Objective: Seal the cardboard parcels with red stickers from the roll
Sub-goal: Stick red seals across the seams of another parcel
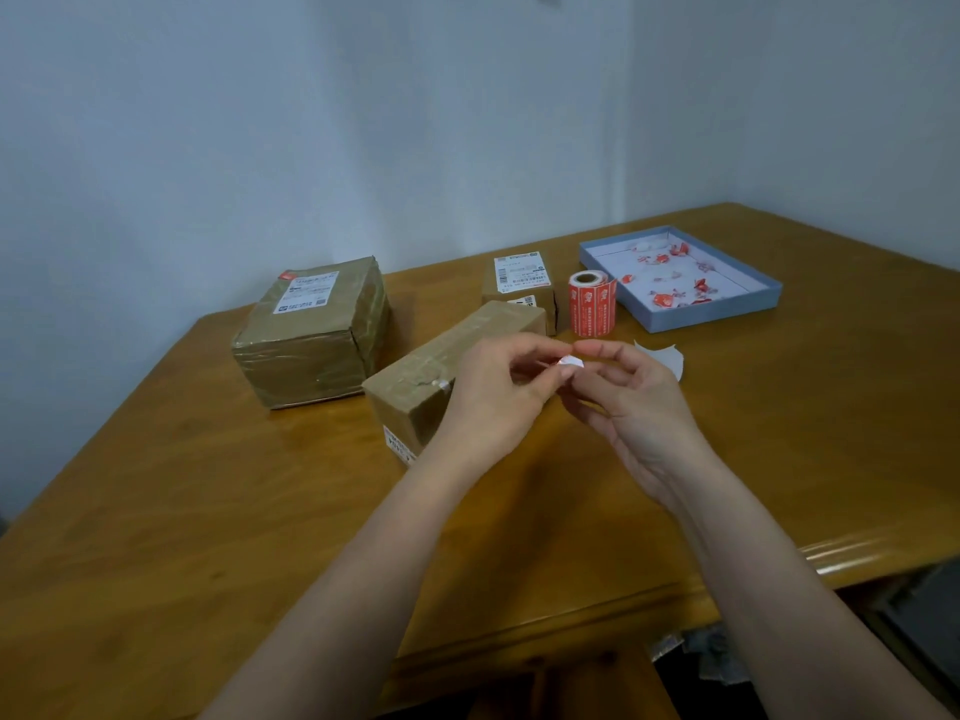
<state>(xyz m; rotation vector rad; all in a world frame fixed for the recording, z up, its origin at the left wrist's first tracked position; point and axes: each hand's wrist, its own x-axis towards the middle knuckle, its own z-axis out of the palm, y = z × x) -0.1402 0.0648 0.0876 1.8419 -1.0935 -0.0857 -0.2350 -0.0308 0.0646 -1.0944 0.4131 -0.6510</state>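
Pinching from both sides, a small red-and-white sticker (569,362) is gripped by the left hand (498,402) and right hand (631,407), just nearer than the upright red sticker roll (591,302). Beside it, left, the long brown cardboard parcel (452,366) waits. Curling onto itself is risked, judging by the crumpling.

Both hands, left (493,392) and right (631,402), pinch small sticker (569,362) above long parcel (447,366)

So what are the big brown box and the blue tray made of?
The big brown box looks like cardboard wrapped in shiny clear tape; its sides gleam and wrinkle. The blue tray seems to be matte card or stiff paper, judging by its thin, flat walls, though plastic is possible.
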